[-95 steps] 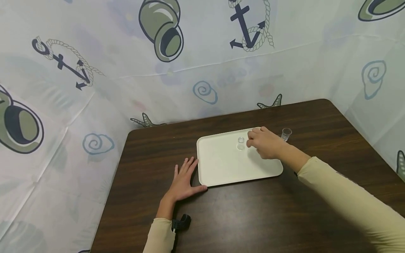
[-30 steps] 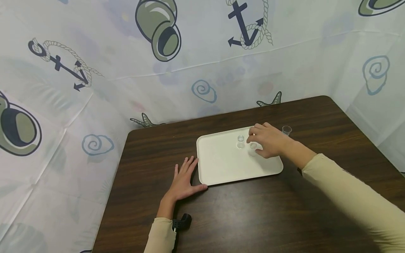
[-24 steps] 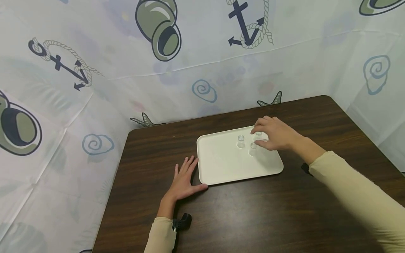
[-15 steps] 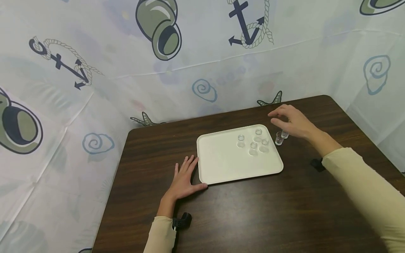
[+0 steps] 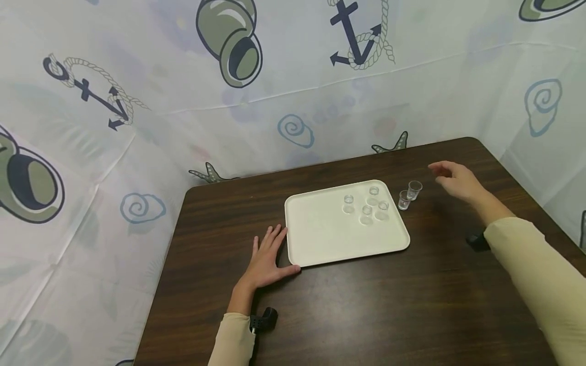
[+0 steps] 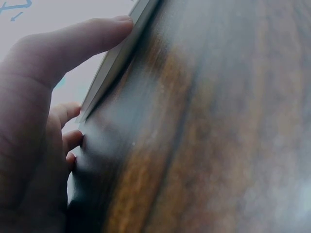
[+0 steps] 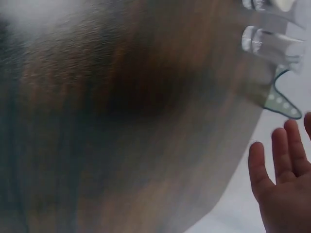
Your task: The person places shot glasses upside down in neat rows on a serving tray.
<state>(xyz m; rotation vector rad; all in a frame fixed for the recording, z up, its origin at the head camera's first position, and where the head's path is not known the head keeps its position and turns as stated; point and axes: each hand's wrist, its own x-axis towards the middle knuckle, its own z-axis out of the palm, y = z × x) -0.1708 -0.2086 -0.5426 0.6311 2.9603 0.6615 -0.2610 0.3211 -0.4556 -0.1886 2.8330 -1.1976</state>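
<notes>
Head | left hand (image 5: 264, 267) spread, touching tray (image 5: 320, 234) | right hand (image 5: 459, 182) loosely spread near clear cups (image 5: 414, 188)

The head view is bright and evenly lit, a soft glare lying on the wood-grain tabletop (image 5: 341, 310) at lower centre. The left wrist view washes out at upper left; the right wrist view is dimmer, its shot glasses (image 7: 272, 45) blurred.
</notes>
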